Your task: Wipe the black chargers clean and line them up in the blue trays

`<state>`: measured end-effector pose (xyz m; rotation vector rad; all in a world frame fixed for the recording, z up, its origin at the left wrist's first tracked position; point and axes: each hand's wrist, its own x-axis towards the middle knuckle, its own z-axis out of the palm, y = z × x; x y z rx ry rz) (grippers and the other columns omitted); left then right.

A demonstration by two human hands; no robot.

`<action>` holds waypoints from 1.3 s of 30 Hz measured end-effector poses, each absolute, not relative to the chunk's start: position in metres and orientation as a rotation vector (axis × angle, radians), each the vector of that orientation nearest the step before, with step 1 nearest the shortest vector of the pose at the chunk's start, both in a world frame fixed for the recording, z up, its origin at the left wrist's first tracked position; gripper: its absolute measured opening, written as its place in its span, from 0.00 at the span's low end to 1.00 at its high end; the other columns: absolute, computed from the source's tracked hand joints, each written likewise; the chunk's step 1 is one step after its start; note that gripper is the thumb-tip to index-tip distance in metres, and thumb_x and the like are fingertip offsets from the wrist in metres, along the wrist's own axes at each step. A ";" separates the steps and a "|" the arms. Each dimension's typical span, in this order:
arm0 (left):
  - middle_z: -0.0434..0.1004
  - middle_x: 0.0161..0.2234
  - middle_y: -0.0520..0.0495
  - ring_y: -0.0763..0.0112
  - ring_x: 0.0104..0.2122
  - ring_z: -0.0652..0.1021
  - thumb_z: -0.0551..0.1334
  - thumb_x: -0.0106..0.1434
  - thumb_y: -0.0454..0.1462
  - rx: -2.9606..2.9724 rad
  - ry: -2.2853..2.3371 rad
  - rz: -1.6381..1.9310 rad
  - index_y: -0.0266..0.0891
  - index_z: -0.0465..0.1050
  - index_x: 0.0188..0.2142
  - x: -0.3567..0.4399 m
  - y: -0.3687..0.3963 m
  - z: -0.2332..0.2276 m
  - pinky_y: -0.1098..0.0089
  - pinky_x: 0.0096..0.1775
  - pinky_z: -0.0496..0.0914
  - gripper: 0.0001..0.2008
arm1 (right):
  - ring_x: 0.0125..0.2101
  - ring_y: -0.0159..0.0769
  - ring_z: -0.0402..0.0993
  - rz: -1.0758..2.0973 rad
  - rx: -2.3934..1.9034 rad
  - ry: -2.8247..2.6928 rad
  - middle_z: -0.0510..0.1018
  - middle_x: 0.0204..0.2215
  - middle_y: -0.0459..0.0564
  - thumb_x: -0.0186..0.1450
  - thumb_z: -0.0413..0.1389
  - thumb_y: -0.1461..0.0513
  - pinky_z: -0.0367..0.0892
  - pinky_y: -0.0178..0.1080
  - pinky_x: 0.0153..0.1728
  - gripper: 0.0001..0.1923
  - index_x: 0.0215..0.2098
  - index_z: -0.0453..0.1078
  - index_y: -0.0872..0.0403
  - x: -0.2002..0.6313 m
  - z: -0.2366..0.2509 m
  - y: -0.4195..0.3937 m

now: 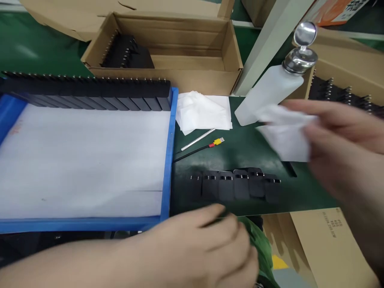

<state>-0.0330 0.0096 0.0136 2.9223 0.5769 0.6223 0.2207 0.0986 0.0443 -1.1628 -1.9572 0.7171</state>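
My right hand (342,148), at the right, pinches a folded white wipe (288,130) between thumb and fingers, in front of a white bottle (270,90) with a flipped-up metal cap. My left hand (216,244) is low in the middle, near the table's front edge. Its fingers are curled and blurred; a dark patch shows between thumb and forefinger, too unclear to name. Just beyond it lies a row of several black plug-like blocks (234,186) with small metal pins.
A blue-rimmed tray (169,160) on the left holds a line of black blocks (96,94). Behind are an open cardboard box (186,74) and a stack of white wipes (204,112). A silver pen-like tool (198,140) and a USB cable (195,152) lie between tray and bottle.
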 end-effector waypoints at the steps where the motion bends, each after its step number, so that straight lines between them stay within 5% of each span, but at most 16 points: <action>1: 0.78 0.54 0.47 0.63 0.54 0.76 0.51 0.74 0.36 2.965 0.384 0.588 0.40 0.74 0.56 -0.019 0.014 0.008 0.62 0.58 0.71 0.18 | 0.50 0.46 0.80 0.834 -1.151 -2.015 0.81 0.52 0.44 0.73 0.53 0.64 0.77 0.49 0.52 0.18 0.57 0.75 0.42 0.204 0.039 0.112; 4: 0.71 0.63 0.45 0.62 0.63 0.71 0.51 0.74 0.36 3.007 0.233 0.528 0.37 0.68 0.63 0.008 0.037 -0.011 0.63 0.63 0.67 0.21 | 0.57 0.38 0.75 1.282 -0.712 -2.309 0.77 0.58 0.46 0.74 0.50 0.66 0.71 0.44 0.60 0.20 0.61 0.72 0.48 0.154 0.022 0.136; 9: 0.56 0.71 0.43 0.67 0.70 0.58 0.49 0.73 0.37 2.953 0.265 0.207 0.28 0.54 0.70 0.010 0.063 -0.020 0.69 0.70 0.50 0.29 | 0.59 0.30 0.72 1.718 -0.288 -2.661 0.74 0.60 0.47 0.75 0.46 0.68 0.69 0.36 0.59 0.23 0.66 0.64 0.51 0.126 0.007 0.146; 24: 0.51 0.73 0.48 0.66 0.72 0.54 0.53 0.66 0.39 3.019 0.382 0.180 0.30 0.48 0.72 0.014 0.052 -0.023 0.67 0.70 0.52 0.37 | 0.57 0.32 0.75 1.988 -0.376 -2.668 0.78 0.56 0.42 0.76 0.47 0.64 0.73 0.37 0.55 0.20 0.62 0.69 0.45 0.216 0.025 0.190; 30: 0.52 0.73 0.48 0.67 0.72 0.53 0.50 0.69 0.39 2.968 0.395 0.226 0.29 0.48 0.72 0.012 0.052 -0.026 0.66 0.71 0.52 0.35 | 0.59 0.28 0.72 1.653 -0.550 -2.315 0.77 0.58 0.40 0.75 0.45 0.69 0.69 0.39 0.61 0.24 0.65 0.65 0.46 0.187 0.020 0.170; 34: 0.50 0.73 0.45 0.66 0.72 0.53 0.51 0.69 0.40 2.919 0.404 0.239 0.27 0.46 0.72 0.014 0.050 -0.030 0.66 0.70 0.53 0.35 | 0.62 0.27 0.68 2.004 -0.330 -2.485 0.71 0.63 0.41 0.75 0.44 0.70 0.66 0.36 0.63 0.24 0.66 0.63 0.49 0.174 0.001 0.159; 39: 0.48 0.74 0.47 0.64 0.72 0.50 0.52 0.69 0.40 2.895 0.452 0.232 0.29 0.45 0.72 0.017 0.042 -0.034 0.64 0.70 0.55 0.36 | 0.58 0.29 0.74 2.059 -0.390 -2.502 0.76 0.58 0.42 0.75 0.47 0.68 0.72 0.35 0.56 0.23 0.64 0.67 0.46 0.217 0.006 0.179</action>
